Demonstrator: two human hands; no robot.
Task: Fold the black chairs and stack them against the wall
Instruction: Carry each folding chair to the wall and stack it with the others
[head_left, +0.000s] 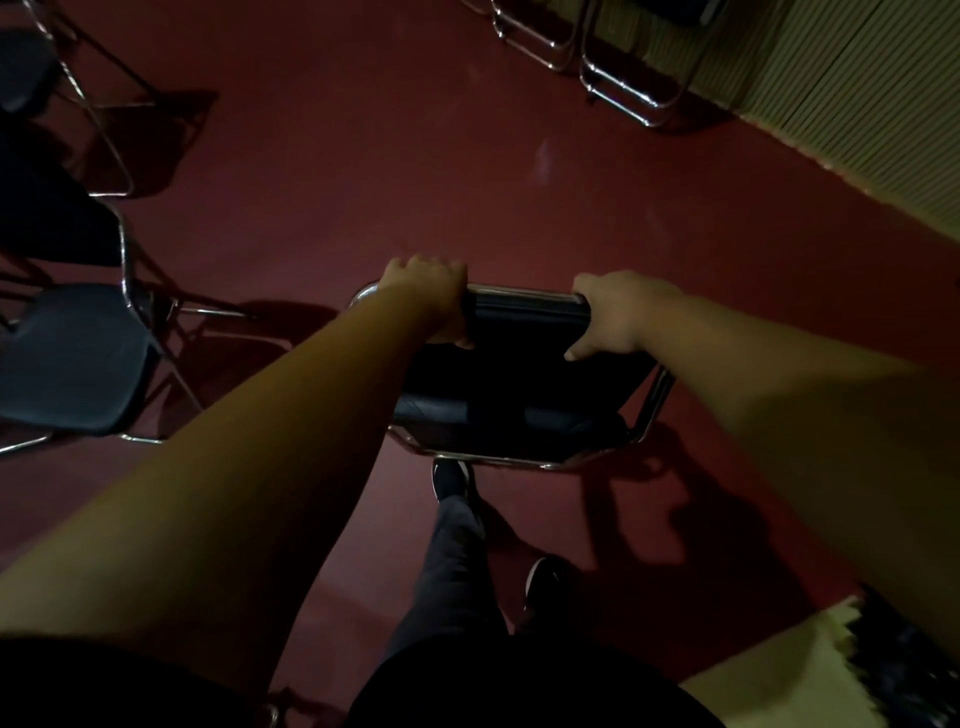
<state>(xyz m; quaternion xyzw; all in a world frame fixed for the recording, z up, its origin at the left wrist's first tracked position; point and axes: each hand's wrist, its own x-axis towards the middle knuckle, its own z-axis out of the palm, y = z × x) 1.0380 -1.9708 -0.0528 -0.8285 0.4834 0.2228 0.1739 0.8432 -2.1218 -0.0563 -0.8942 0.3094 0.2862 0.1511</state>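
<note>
Both hands (431, 291) (613, 312) on folded black chair (519, 384)

Person, head-camera view. Forearms bare from above the elbow to the left hand (434, 296) and right hand (615, 314); no watch, rings or bands visible. Dark top (519, 686) with short sleeves. Grey trousers (457, 561). Dark shoes (451, 477), one showing a pale side stripe.
</note>
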